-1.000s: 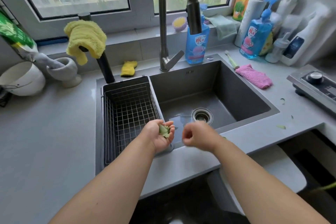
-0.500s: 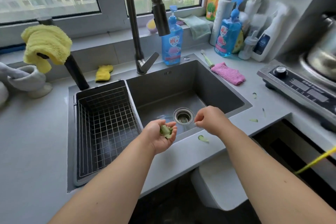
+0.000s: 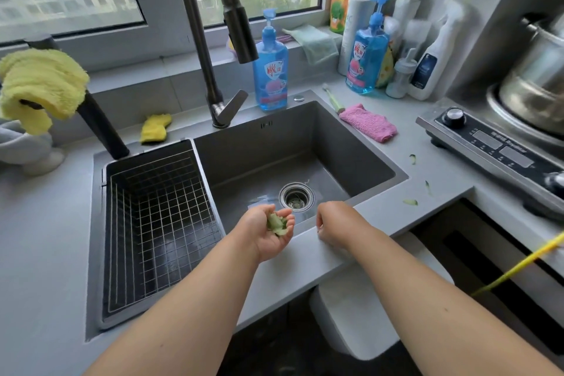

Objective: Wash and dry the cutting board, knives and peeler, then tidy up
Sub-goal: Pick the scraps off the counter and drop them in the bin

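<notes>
While three peels (image 3: pixel 410 202) dot the counter (image 3: pixel 442 168), left hand (image 3: pixel 268 235) cups more.

Wire basket (image 3: pixel 158 223) sits in sink (image 3: pixel 351 143), left of drain (image 3: pixel 296 196)

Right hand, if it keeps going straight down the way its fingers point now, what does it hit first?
Most likely the countertop's front edge beside the sink. The right hand points fingers-down just above it; depth is unclear, so contact may already exist.

Right hand (image 3: pixel 331 223) now down on counter edge (image 3: pixel 308 256), seemingly.
</notes>
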Available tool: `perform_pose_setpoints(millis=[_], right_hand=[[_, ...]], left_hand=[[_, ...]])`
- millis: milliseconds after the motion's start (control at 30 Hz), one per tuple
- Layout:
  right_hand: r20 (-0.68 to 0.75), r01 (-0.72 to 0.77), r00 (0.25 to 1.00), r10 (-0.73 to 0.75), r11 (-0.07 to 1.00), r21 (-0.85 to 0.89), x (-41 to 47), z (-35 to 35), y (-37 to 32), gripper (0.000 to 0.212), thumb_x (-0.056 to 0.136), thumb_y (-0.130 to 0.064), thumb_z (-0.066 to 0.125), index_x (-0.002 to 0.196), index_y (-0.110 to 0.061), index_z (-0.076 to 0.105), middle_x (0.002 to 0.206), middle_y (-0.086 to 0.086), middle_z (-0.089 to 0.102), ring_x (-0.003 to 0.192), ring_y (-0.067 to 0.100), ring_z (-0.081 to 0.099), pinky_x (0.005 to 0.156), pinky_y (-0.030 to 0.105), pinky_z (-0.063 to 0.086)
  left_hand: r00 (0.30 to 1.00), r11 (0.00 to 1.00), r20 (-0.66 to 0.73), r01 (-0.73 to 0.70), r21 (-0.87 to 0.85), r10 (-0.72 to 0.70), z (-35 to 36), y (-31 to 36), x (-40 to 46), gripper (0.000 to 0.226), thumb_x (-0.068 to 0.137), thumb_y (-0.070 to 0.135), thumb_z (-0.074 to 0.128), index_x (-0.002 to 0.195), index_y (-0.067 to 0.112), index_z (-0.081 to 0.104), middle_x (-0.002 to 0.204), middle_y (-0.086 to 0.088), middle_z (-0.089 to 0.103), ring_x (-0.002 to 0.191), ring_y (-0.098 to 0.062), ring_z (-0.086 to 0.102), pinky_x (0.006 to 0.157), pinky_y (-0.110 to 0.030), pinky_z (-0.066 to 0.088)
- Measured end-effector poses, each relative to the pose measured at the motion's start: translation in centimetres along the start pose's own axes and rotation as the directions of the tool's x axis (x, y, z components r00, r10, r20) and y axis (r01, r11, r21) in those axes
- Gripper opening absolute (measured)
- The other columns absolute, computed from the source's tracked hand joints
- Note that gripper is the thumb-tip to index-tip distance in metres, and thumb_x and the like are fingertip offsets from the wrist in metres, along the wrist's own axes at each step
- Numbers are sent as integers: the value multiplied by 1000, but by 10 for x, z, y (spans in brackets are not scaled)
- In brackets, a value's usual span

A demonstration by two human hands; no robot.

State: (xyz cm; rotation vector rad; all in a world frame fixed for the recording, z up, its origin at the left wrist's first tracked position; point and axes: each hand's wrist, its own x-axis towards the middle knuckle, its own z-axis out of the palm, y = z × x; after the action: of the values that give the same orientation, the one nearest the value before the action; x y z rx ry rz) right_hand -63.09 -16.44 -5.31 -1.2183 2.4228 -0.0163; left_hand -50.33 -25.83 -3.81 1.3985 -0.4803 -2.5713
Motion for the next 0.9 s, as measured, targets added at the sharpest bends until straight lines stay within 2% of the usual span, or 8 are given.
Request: perform_pose_setpoints(millis=[133, 200, 300, 433, 500, 600, 733, 900], right_hand=[[-18, 38, 999, -37, 997, 66, -5, -8, 3, 15, 81, -14, 60, 92, -11, 70, 95, 6, 70, 91, 22, 64, 76, 28, 51], [-91, 61, 995, -39, 962, 264, -6, -22, 8, 9, 80, -10, 62, 80, -14, 70, 81, 2, 69, 75, 16, 63, 69, 26, 52], [-207, 168, 977, -51, 780, 603, -7, -47, 15, 9, 80, -8, 68, 76, -15, 69, 71, -1, 66, 66, 11, 62, 59, 24, 54], [-163, 253, 966, -201, 870, 422, -8, -55, 25, 5, 85, -23, 69, 82, -20, 73, 77, -2, 69, 73, 13, 66, 64, 29, 58], [-224, 249, 962, -159, 848, 467, -4, -54, 42, 8, 86, -26, 70, 86, -18, 73, 80, -3, 68, 76, 11, 65, 68, 28, 57], [-332, 60, 935, 125, 866, 496, 4, -56, 91, 9, 88, -25, 67, 89, -17, 70, 86, -2, 68, 81, 14, 62, 72, 28, 52], [-187, -344, 895, 405, 894, 288, 14, -51, 160, 13, 84, -25, 67, 94, -16, 66, 99, 5, 69, 93, 25, 63, 75, 28, 50], [-104, -383, 908, 405, 905, 183, 20, -40, 184, 18, 82, -28, 71, 95, -18, 63, 103, 4, 67, 100, 26, 61, 82, 28, 51]], left_hand=[[1000, 1000, -15, -6, 9, 6, 9, -2, 7, 39, 102, 22, 36, 82, -4, 58, 67, -12, 55, 61, -19, 52, 46, -21, 51], [1000, 1000, -12, -3, 22, 4, 15, -3, 11, 40, 102, 22, 36, 82, -4, 58, 67, -13, 55, 61, -19, 52, 47, -22, 52], [1000, 998, 18, 18, 54, -19, 31, -10, 16, 37, 102, 23, 36, 88, -4, 57, 75, -15, 57, 65, -22, 54, 58, -26, 53], [989, 997, 142, 52, -61, -43, 56, -22, 23, 33, 102, 20, 38, 112, -4, 58, 100, -17, 66, 81, -23, 64, 86, -28, 52], [984, 994, 166, 77, -77, -63, 66, -27, 29, 35, 102, 22, 38, 108, -5, 60, 93, -14, 65, 79, -21, 63, 75, -27, 56], [989, 996, 123, 88, -31, -83, 82, -34, 39, 41, 102, 23, 38, 91, -8, 61, 84, -17, 59, 70, -23, 58, 53, -26, 57], [990, 994, 101, 106, -30, -102, 101, -44, 51, 41, 102, 22, 38, 93, -12, 60, 92, -22, 59, 73, -26, 57, 54, -32, 57], [989, 993, 91, 121, -3, -120, 123, -54, 61, 43, 103, 24, 36, 96, -12, 58, 93, -22, 58, 73, -28, 57, 53, -34, 57]])
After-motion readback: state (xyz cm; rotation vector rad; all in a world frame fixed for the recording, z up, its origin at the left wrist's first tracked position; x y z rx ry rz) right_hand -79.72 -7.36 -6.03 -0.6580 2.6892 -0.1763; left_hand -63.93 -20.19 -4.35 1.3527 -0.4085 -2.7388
